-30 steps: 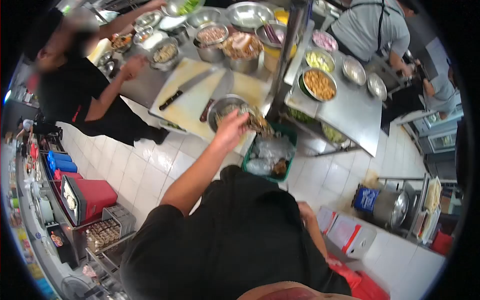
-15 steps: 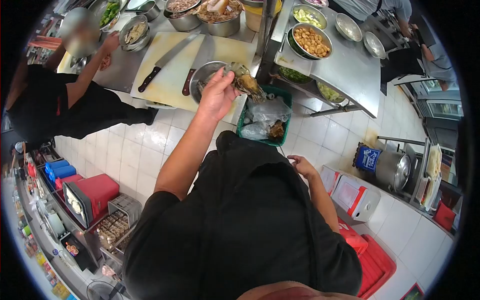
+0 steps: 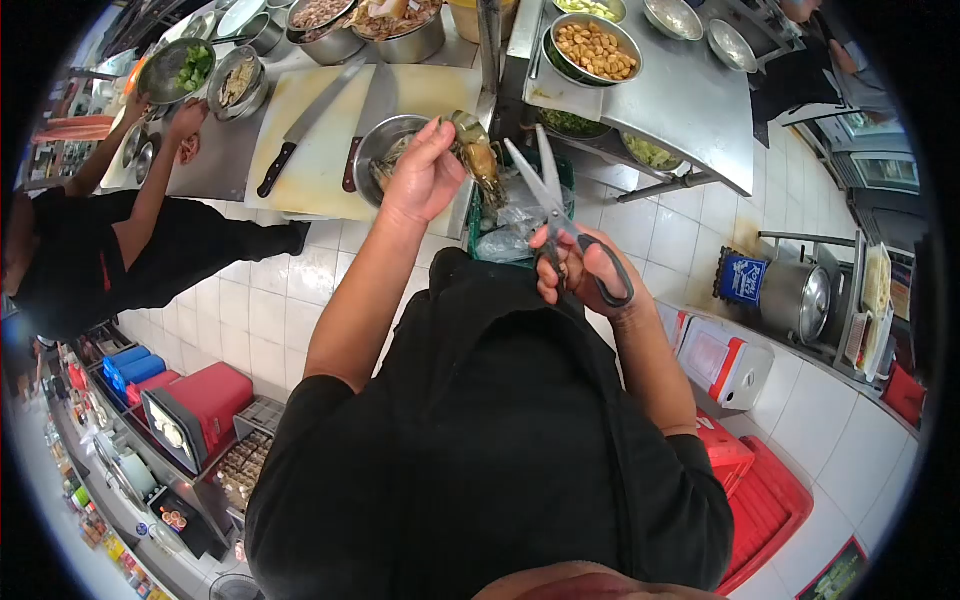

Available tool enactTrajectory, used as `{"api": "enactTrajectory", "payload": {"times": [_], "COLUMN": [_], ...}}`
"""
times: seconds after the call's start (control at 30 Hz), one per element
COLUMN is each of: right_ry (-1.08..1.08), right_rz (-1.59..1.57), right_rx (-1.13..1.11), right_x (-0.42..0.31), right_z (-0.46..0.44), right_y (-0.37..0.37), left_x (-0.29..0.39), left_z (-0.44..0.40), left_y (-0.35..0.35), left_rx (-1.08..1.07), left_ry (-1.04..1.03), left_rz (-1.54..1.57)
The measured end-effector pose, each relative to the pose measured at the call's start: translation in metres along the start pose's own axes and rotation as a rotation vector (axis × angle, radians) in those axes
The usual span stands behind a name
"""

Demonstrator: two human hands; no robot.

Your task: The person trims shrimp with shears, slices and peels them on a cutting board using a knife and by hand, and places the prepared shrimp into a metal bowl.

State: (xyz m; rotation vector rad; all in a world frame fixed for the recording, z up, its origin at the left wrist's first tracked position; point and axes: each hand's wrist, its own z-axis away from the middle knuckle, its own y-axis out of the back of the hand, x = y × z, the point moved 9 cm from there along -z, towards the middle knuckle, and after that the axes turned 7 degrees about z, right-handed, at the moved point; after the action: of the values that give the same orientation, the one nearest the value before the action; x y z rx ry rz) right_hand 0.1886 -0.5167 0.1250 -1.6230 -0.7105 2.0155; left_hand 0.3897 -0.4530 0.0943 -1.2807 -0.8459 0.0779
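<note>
My left hand point(image 3: 425, 178) pinches a large prawn point(image 3: 481, 160), greenish at the top with a yellow-brown hanging part. My right hand point(image 3: 588, 268) grips black-handled scissors point(image 3: 547, 188) by the loops. Their blades are spread and point up toward the prawn, apart from it. Behind my left hand stands a metal bowl point(image 3: 372, 140) with greyish pieces in it, partly hidden by the hand. Below the prawn and scissors is a green bin point(image 3: 567, 180) holding clear plastic bags point(image 3: 505, 243).
Two knives, a dark-handled one point(image 3: 310, 120) and a wider one point(image 3: 381, 95), lie on the cutting board point(image 3: 280, 135). A co-worker point(image 3: 130, 225) at left holds a pan point(image 3: 160, 75) of greens. At right, a steel table point(image 3: 690, 110) bears a bowl of browned cubes point(image 3: 597, 52).
My right hand has come up from my side and now holds opened scissors. My left hand with the prawn has shifted slightly. The co-worker now has a pan of greens.
</note>
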Motion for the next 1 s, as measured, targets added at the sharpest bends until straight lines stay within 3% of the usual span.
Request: {"api": "enactTrajectory", "payload": {"times": [0.3, 1.0], "right_ry": [-0.105, -0.104], "right_rz": [0.140, 0.352], "right_rx": [0.109, 0.175], "right_x": [-0.003, -0.004], "right_z": [0.001, -0.001], "right_y": [-0.004, -0.008], "left_x": [0.010, 0.016], "left_z": [-0.005, 0.003], "left_y": [0.000, -0.008], "left_rx": [-0.120, -0.137], "left_ry": [0.016, 0.026], "left_rz": [-0.078, -0.163]}}
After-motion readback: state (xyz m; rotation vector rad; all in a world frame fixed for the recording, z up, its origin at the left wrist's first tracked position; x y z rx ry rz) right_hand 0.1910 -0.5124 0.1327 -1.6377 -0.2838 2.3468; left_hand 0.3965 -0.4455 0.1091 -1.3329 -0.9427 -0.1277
